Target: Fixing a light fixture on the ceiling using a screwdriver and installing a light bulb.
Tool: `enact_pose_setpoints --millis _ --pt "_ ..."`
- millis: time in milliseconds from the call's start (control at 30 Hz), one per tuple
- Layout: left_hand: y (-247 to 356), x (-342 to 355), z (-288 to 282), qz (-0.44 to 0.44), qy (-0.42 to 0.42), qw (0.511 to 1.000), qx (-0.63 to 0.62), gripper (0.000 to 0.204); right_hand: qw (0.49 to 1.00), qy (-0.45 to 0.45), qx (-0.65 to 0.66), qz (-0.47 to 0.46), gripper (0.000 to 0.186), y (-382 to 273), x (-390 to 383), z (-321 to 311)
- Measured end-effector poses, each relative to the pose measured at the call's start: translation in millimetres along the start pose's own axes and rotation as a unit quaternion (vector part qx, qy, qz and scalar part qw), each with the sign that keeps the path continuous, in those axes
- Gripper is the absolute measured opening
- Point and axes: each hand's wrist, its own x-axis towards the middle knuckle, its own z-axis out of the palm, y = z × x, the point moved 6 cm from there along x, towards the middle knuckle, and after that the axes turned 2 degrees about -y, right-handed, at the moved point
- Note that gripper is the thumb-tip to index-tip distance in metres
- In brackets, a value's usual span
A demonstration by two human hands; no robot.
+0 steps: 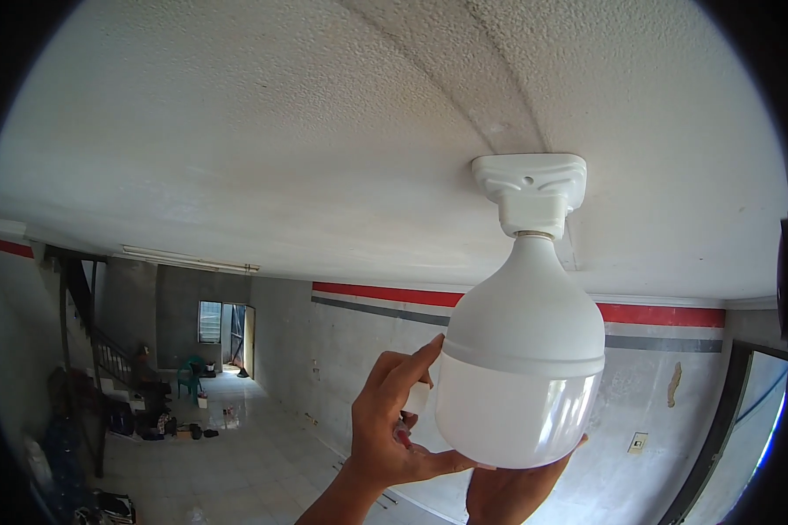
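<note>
A large white LED light bulb [525, 350] hangs upright under a white ceiling lamp holder [534, 188], its narrow neck at the socket. A thin strip of its metal base shows between neck and holder. My left hand [385, 420] is at the bulb's left side, index finger by its middle seam and thumb against the lower rim. Within its curled fingers is a small object with pale and red parts [403, 430], mostly hidden. My right hand [517, 490] cups the bulb's translucent dome from below and behind; a fingertip shows at the right edge, the other fingers are hidden.
The textured ceiling [280, 131] is close overhead. Far below lies a tiled floor [280, 464] with a green chair [189, 376], assorted items and a seated person [149, 372] near stairs. A wall with a red stripe [665, 315] and a doorway [727, 429] stand right.
</note>
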Motion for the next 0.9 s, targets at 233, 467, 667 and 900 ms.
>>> enact_pose_setpoints --millis 233,467,667,900 --pt "5 -1 -4 0.039 0.032 0.999 0.020 0.107 0.919 -0.091 -0.323 -0.206 0.105 -27 -15 17" --pt "-26 -11 0 -0.091 0.003 0.994 -0.056 0.099 0.973 -0.145 0.166 0.065 0.093 18 -8 8" --pt "-12 -1 2 -0.001 -0.018 0.999 -0.046 0.092 0.866 -0.019 -0.411 -0.284 0.089 -37 -12 12" --pt "11 -6 -15 0.084 0.031 0.994 0.060 0.094 0.928 -0.157 -0.243 -0.233 0.099 -21 -16 14"
